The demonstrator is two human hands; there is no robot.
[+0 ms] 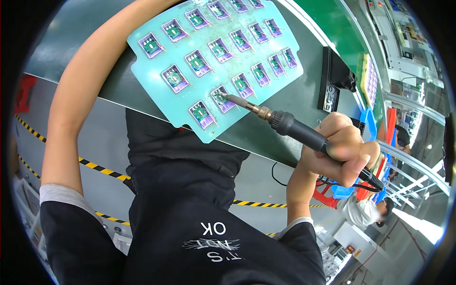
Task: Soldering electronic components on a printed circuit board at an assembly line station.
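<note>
Head view: right hand (338,149) fists soldering iron (289,127); left hand apparently hidden.

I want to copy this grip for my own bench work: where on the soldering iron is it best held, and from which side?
Take the soldering iron by its black handle, well behind the brass collar and bare metal tip, which is probably hot. Come from the cord end, on the person's right, as the right hand does here, fist wrapped round the handle. The iron slants toward the teal fixture board, so this keeps the tip in view.

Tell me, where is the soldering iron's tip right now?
In the head view, the soldering iron, gripped in the right hand, rests its tip on a small board in the near rows of the light blue tray, centre frame.
</note>
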